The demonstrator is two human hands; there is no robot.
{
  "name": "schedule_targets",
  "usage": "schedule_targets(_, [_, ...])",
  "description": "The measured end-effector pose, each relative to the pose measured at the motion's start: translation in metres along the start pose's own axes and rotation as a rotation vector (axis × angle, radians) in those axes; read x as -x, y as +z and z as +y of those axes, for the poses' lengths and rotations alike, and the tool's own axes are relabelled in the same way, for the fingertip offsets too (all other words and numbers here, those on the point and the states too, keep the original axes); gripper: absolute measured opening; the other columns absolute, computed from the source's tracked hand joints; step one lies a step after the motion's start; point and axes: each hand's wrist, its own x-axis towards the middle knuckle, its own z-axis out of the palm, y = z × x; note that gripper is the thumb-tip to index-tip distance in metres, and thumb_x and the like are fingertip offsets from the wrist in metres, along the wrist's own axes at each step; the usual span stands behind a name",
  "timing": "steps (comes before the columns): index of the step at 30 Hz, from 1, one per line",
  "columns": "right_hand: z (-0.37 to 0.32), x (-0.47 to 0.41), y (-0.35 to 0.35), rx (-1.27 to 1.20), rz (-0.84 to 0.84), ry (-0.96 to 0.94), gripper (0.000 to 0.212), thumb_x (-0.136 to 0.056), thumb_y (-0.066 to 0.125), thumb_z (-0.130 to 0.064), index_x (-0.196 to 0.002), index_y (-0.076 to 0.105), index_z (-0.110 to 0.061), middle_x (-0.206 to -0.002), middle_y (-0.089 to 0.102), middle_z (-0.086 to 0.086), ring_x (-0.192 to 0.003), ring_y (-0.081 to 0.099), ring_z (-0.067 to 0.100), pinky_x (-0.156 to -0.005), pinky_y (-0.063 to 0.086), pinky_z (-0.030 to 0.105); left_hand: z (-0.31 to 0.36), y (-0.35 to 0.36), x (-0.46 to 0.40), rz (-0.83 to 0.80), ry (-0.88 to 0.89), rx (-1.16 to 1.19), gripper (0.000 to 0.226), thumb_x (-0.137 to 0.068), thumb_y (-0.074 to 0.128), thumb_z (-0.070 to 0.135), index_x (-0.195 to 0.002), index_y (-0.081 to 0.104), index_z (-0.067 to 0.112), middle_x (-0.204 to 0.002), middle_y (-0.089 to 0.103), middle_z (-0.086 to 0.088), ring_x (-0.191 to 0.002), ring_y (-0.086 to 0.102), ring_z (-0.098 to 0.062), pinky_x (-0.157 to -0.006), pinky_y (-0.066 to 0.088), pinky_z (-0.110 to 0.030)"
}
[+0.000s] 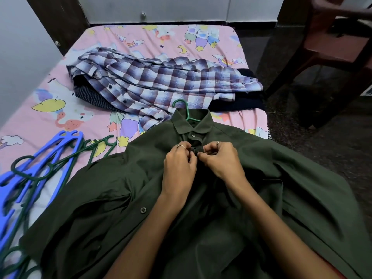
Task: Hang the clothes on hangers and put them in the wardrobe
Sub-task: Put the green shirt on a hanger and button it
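Note:
A dark green shirt (104, 198) lies front-up across the near part of the bed, with a green hanger (186, 110) inside it; only the hook shows above the collar. My left hand (179, 168) and my right hand (221, 160) meet at the placket just below the collar, each pinching the shirt's front edge at a button. A checked purple-and-white shirt (161, 81) lies crumpled farther back on top of dark folded clothes (239, 101).
A pile of blue hangers (40, 158) and dark green hangers (66, 160) lies at the bed's left edge. The bed has a pink cartoon sheet (161, 37). A brown chair (332, 47) stands on the dark floor at the right. A white wall runs behind the bed.

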Motion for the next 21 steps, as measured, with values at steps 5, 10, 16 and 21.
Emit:
schedule_targets(5, [-0.005,0.007,0.003,0.042,0.049,-0.084,0.011,-0.078,0.072,-0.014,-0.075,0.065,-0.007,-0.060,0.056,-0.006,-0.060,0.053,0.010,-0.064,0.045,0.024,-0.002,-0.003,0.003,0.019,0.052,0.005,0.016,-0.086,0.061,0.008,-0.101,0.069,0.008,-0.090,0.067,-0.007,-0.073,0.063,-0.022,-0.075,0.053,-0.035])
schedule_targets(10, [-0.005,0.012,0.006,0.080,0.065,-0.138,0.013,-0.079,0.072,-0.014,-0.073,0.061,-0.015,-0.064,0.058,-0.005,-0.066,0.055,0.012,-0.068,0.046,0.026,-0.006,-0.005,0.006,-0.015,0.057,0.050,0.017,-0.088,0.061,0.006,-0.104,0.068,0.004,-0.096,0.067,-0.006,-0.075,0.063,-0.016,-0.077,0.052,-0.028])
schedule_targets(16, [-0.005,0.015,0.009,0.085,0.058,-0.157,0.008,-0.080,0.073,-0.011,-0.075,0.067,-0.015,-0.069,0.064,-0.002,-0.072,0.063,0.017,-0.073,0.050,0.030,-0.008,-0.010,0.007,-0.050,-0.102,0.206,0.017,-0.087,0.061,-0.001,-0.098,0.071,0.006,-0.086,0.071,-0.002,-0.069,0.064,-0.004,-0.069,0.048,-0.007])
schedule_targets(21, [0.000,0.015,0.014,0.010,0.057,-0.117,0.004,-0.080,0.074,-0.010,-0.082,0.072,-0.007,-0.069,0.065,-0.004,-0.066,0.062,0.008,-0.067,0.047,0.015,-0.008,-0.010,0.004,-0.062,-0.208,0.307,0.016,-0.086,0.061,-0.003,-0.094,0.071,0.007,-0.083,0.071,0.000,-0.070,0.064,0.003,-0.066,0.046,-0.004])
